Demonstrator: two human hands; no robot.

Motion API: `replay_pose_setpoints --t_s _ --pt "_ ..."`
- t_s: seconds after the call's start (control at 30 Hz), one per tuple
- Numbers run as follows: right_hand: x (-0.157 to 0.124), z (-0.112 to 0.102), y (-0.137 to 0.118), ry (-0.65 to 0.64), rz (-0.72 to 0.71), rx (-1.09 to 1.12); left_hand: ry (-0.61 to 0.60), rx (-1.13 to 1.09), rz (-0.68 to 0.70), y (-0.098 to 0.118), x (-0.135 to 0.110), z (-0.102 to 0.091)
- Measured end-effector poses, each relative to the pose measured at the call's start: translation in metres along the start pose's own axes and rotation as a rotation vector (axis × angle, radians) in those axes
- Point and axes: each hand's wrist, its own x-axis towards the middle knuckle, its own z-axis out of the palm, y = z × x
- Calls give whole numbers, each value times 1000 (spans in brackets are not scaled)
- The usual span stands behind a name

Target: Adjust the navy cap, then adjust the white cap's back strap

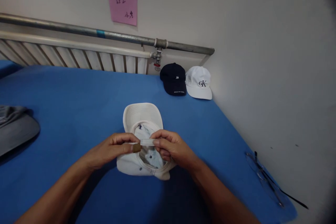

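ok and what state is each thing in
off-white fabric cap: upside down, opening up
flat brass-coloured buckle: in left hand
narrow white strap: in right hand, threading unclear
dark fabric cap: upright
white cap with black letters: upright
grey fabric cap: partly out of frame
thin-framed glasses: lying down, folding unclear
pink paper: stuck to wall
red valve handle: setting unclear

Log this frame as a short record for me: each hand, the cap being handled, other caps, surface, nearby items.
Left grip: on the brass-coloured clasp
Right grip: pinching the pale strap; whether it is threaded is unclear
Handled cap: off-white, opening up, brim away from the person
Other caps: navy cap beside white lettered cap; grey cap at left
Surface: blue cover
Nearby: glasses at right
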Motion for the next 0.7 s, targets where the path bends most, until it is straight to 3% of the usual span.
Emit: replay_pose_setpoints --t_s 0.7 --pt "8 -6 11 -220 118 192 -73 -84 72 -13 3 -11"
